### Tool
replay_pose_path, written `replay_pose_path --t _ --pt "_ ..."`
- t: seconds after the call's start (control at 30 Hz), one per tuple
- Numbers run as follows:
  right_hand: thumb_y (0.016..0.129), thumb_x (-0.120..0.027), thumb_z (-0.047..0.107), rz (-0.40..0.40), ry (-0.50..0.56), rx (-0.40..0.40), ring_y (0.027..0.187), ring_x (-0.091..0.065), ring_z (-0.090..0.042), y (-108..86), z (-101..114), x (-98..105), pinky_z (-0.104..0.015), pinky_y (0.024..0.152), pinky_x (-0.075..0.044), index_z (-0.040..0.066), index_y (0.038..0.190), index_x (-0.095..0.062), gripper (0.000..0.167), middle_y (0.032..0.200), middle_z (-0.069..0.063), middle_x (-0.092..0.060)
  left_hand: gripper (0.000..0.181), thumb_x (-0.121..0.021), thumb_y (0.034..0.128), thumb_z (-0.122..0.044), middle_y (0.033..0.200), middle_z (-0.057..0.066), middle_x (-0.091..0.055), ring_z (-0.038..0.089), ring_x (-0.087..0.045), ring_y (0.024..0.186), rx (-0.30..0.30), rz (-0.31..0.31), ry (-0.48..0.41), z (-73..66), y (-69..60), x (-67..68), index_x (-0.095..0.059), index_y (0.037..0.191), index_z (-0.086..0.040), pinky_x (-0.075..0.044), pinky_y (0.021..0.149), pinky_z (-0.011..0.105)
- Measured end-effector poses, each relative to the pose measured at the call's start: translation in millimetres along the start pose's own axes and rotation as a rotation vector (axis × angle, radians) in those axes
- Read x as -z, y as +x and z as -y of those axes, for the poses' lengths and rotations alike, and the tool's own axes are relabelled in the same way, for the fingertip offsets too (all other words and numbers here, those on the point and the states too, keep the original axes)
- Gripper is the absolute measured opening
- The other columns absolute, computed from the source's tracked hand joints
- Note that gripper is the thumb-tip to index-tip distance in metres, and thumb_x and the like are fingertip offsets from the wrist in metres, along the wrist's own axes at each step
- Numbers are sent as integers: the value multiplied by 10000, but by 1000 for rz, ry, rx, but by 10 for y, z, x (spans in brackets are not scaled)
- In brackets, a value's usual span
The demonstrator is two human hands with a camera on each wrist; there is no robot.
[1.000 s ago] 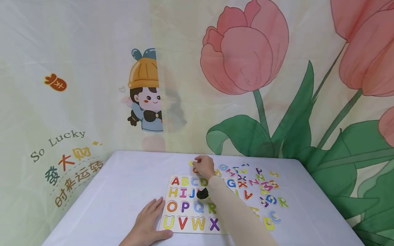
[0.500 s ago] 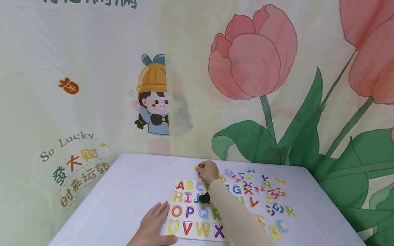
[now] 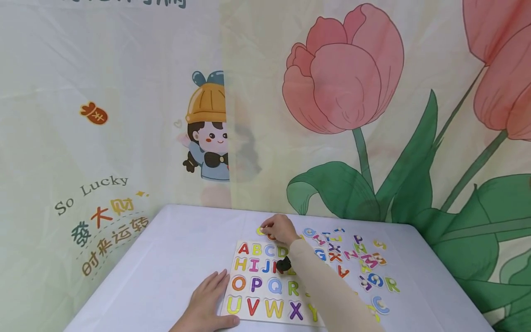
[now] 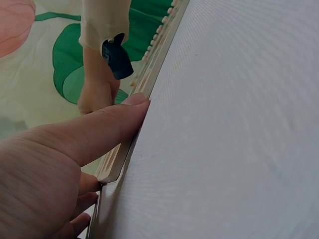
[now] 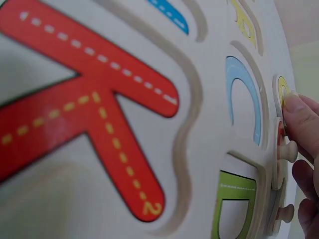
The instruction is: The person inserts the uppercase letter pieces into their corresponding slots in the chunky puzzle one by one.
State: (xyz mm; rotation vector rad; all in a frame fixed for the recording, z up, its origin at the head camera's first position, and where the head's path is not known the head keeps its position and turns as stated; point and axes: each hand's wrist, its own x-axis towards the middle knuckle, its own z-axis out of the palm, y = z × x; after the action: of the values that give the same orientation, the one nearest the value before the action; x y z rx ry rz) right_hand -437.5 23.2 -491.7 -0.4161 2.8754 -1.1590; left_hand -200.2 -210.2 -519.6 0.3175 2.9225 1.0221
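My right hand (image 3: 282, 229) pinches a yellow letter piece (image 3: 260, 232) just beyond the alphabet board's far edge. In the right wrist view the thumb presses on this yellow piece, whose exact letter I cannot tell. Beside it, partly under the hand, lies an orange-red piece (image 5: 280, 164) with a wooden knob. My left hand (image 3: 205, 302) rests at the near left corner of the white alphabet board (image 3: 244, 295), fingers along its left side. Its thumb (image 4: 114, 119) touches the board's front edge. The right forearm covers part of the board's right side.
Several loose letter pieces with knobs, such as a blue C (image 3: 380, 305) and a green R (image 3: 392, 284), lie scattered right of the board on the white table (image 3: 166, 258). A printed curtain (image 3: 257, 92) hangs behind. A black camera (image 3: 284, 264) sits on the right wrist.
The yellow piece has shifted slightly left and toward the board with my right hand. My left hand has stayed at the board's corner. The head view has tilted and turned a little.
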Motion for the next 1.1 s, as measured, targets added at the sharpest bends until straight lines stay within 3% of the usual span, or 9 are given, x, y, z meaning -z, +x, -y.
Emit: replay_pose_path --t 0.17,0.37,0.57,0.8,1.1 --pt "957 -819 247 34 -38 15 957 -591 -158 -22 -6 5 -389 919 -541 227 1043 -858 96 1030 52 -690 1194 -944 678 -571 1700 140 -371 449 -248 1571 19 18 14 -22 7 3 -437 1601 -7 -221 1217 740" --pt "961 -818 248 16 -59 42 918 -590 -165 -68 12 18 -369 859 -525 193 1129 -838 179 966 51 -689 1197 -936 682 -581 1701 146 -366 454 -244 1573 13 20 20 -10 17 -16 -433 1602 -4 -217 1217 742" --pt "923 -848 270 -100 -76 23 942 -538 -190 -134 93 -21 -413 885 -445 182 1129 -834 224 913 48 -676 1209 -932 669 -607 1696 143 -376 447 -245 1572 10 4 18 14 15 -9 -443 1598 -6 -223 1216 738" --pt "891 -876 297 -223 -36 -100 980 -493 -240 -229 205 -157 -464 899 -399 184 999 -845 160 845 44 -623 1207 -923 666 -621 1687 146 -391 444 -254 1565 2 -3 19 31 5 -9 -455 1589 -1 -235 1211 735" --pt "895 -882 281 -298 -74 -102 967 -509 -257 -236 248 -274 -505 959 -394 154 952 -847 143 810 41 -657 1200 -932 692 -610 1706 141 -357 451 -240 1573 57 33 39 13 47 -7 -430 1611 -24 -214 1216 747"
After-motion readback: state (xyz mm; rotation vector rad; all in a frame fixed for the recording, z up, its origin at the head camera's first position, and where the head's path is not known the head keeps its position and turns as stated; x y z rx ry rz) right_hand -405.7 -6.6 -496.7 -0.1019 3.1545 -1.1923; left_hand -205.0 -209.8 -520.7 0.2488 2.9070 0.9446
